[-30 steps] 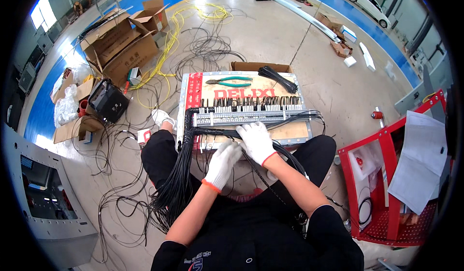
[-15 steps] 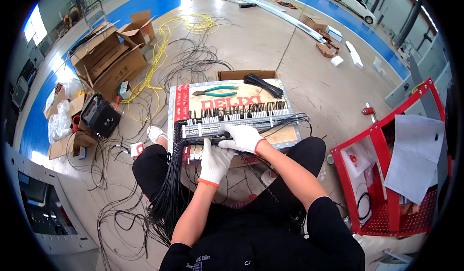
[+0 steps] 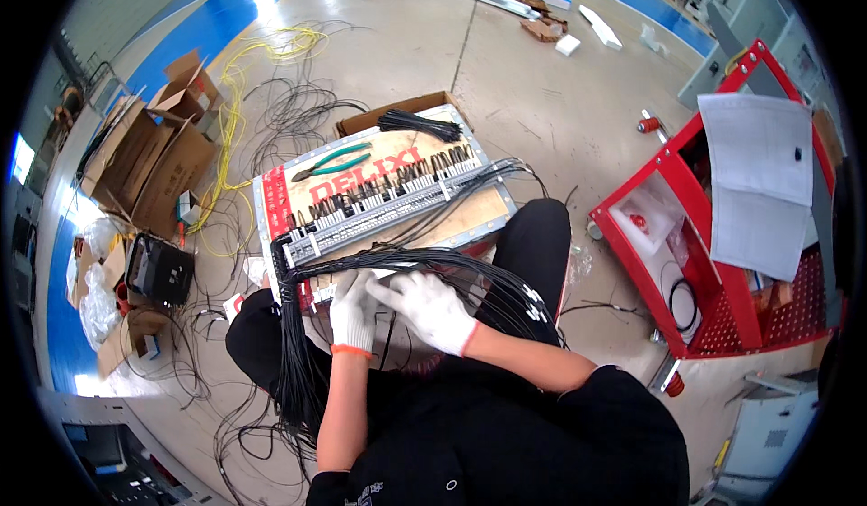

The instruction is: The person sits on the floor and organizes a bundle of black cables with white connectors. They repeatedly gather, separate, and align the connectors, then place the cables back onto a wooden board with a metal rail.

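My left hand [image 3: 353, 313], in a white knitted glove with an orange cuff, is just below a bundle of black wires [image 3: 397, 259]. Its fingers are curled in; what they hold, if anything, is hidden. Beside it, my right hand [image 3: 435, 311], gloved alike, points its fingers toward the left one, with the thumb side apart from the rest. Above both hands lies a long grey terminal strip [image 3: 388, 215] with a row of black wire loops. At its left end the wires bend down into a thick black bunch [image 3: 298, 362]. White-tipped wire ends [image 3: 535, 303] fan out at right.
The strip lies on a wooden crate [image 3: 479, 222] with green-handled pliers [image 3: 332, 163] and a bunch of black cable ties [image 3: 419, 126]. Cardboard boxes [image 3: 149, 167] and yellow cable [image 3: 230, 100] are at left; a red metal frame [image 3: 686, 244] stands at right.
My view has turned, so the crate now looks tilted. Both hands have come off the strip, down below the wire bundle. The wires at right now spread toward my knee.
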Available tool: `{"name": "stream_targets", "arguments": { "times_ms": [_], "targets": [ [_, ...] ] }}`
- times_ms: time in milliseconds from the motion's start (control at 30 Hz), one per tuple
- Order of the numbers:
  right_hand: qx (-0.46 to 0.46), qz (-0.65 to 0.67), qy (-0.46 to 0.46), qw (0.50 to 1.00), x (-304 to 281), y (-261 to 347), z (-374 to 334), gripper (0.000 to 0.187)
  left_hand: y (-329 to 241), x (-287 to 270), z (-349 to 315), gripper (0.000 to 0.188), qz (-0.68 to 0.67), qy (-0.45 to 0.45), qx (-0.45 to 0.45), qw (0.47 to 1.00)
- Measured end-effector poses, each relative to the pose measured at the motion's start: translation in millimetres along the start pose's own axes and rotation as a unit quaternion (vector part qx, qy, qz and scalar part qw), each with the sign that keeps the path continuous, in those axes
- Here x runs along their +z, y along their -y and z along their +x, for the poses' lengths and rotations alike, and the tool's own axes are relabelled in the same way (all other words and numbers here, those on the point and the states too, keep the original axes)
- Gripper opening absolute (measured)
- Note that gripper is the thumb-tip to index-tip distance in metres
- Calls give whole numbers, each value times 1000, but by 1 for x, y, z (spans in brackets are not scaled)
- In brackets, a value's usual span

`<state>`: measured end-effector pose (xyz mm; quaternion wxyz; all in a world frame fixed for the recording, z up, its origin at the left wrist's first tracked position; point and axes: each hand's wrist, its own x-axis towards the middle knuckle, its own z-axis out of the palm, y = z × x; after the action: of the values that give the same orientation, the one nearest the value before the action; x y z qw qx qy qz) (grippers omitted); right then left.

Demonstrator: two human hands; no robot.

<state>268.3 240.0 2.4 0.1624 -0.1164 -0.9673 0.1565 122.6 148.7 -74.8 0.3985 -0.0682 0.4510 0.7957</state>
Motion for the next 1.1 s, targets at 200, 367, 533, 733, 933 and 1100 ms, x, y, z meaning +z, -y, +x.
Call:
{"name": "stream_targets", "arguments": {
  "times_ms": [200, 367, 533, 733, 933, 1100],
  "targets": [
    [116, 24, -120, 986, -89, -26, -97, 22, -2, -22, -66, 29, 186, 31, 3, 982],
    [407, 114, 44, 905, -152, -61, -176, 29, -12, 73, -127, 23, 350, 237, -54, 905],
    [349, 12, -30, 937, -106, -49, -193, 40, 37, 115, -139, 38, 378, 333, -181, 845],
    [408, 279, -23, 869, -107, -63, -196, 35, 95, 140, -137, 31, 429, 296, -158, 839],
    [341, 432, -42, 834, -104, -56, -198, 35, 78, 130, -159, 11, 371, 234, -111, 892],
    [323, 502, 48, 801, -95, -44, -172, 31, 56, 92, -161, 26, 357, 256, -142, 887]
  ]
}}
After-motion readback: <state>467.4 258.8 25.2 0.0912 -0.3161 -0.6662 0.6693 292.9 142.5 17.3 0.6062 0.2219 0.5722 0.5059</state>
